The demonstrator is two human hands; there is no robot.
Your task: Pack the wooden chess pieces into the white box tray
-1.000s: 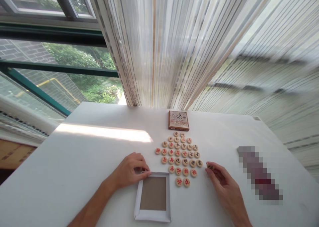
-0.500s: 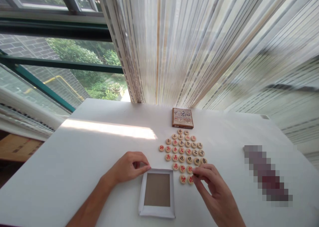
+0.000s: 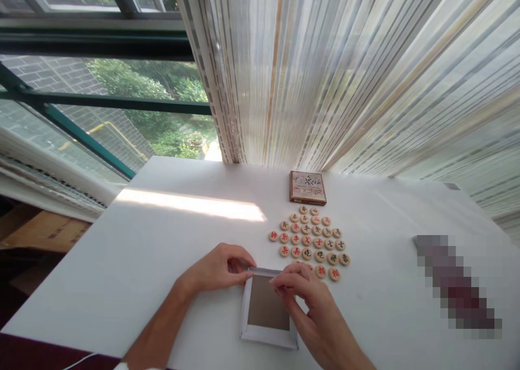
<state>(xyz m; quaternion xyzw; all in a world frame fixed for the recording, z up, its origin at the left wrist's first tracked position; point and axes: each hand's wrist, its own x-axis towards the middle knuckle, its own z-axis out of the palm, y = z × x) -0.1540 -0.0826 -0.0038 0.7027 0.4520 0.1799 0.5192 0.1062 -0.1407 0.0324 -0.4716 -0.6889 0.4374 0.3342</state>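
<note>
My left hand (image 3: 221,267) pinches the far left corner of a shallow white box tray (image 3: 270,336) with a brown bottom. Over the tray's right side, my right hand (image 3: 306,297) has thumb and fingertips pressed together on a small Chinese chess piece, almost wholly hidden by the fingers. Round wooden Chinese chess pieces (image 3: 306,240) with red or black characters lie face up in rows beyond the tray. A few of the nearest pieces are hidden behind my right hand.
The flat Chinese chess box (image 3: 307,187) lies behind the pieces. A blurred-out dark object (image 3: 457,283) rests at the right of the white table (image 3: 195,177). Striped curtains (image 3: 260,77) hang along the far edge, with a window at the left.
My right hand has moved left from the nearest chess pieces to above the tray. My left hand keeps its grip on the tray corner. The view has shifted slightly.
</note>
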